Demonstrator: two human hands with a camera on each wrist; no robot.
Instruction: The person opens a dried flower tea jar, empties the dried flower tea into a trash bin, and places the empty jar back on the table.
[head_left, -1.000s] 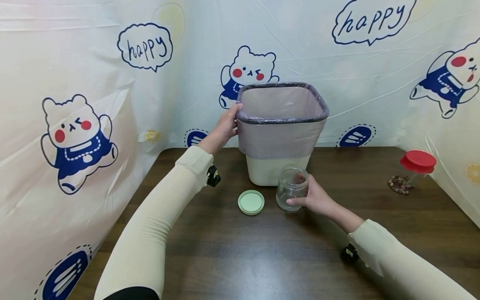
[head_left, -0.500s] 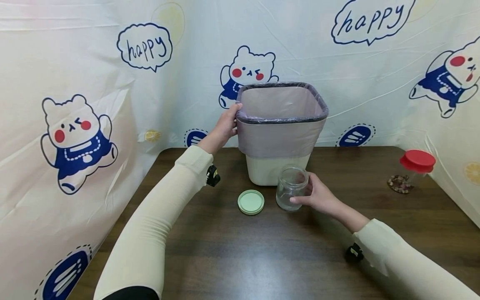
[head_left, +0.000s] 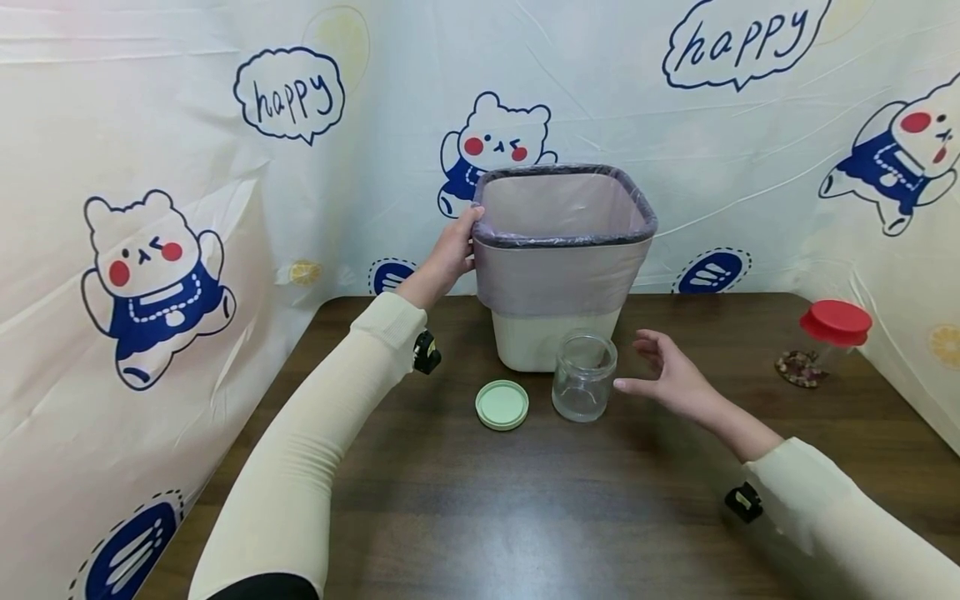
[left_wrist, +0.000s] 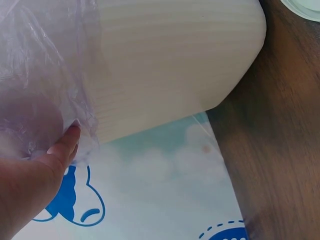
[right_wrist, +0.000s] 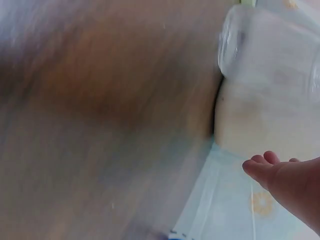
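A lined trash can (head_left: 558, 283) stands at the back of the table, a clear plastic bag folded over its dark rim. My left hand (head_left: 450, 246) grips its left side near the rim; in the left wrist view the fingers (left_wrist: 65, 142) lie against the bag. In front of the can, an uncapped glass jar (head_left: 583, 379) stands upright, with a pale green lid (head_left: 502, 405) lying flat to its left. Just right of the jar, apart from it, my right hand (head_left: 671, 375) holds nothing, thumb and fingers spread. The right wrist view shows the jar (right_wrist: 270, 50) past those fingers.
Toward the right edge of the brown wooden table (head_left: 480, 517) sits a red-capped clear jar (head_left: 836, 325) with dried bits at its bottom. A printed cloth (head_left: 405, 75) with bears hangs behind and along the sides.
My right hand has let go of the glass jar and drawn back to the right. The jar, the lid and my left hand on the trash can stay put.
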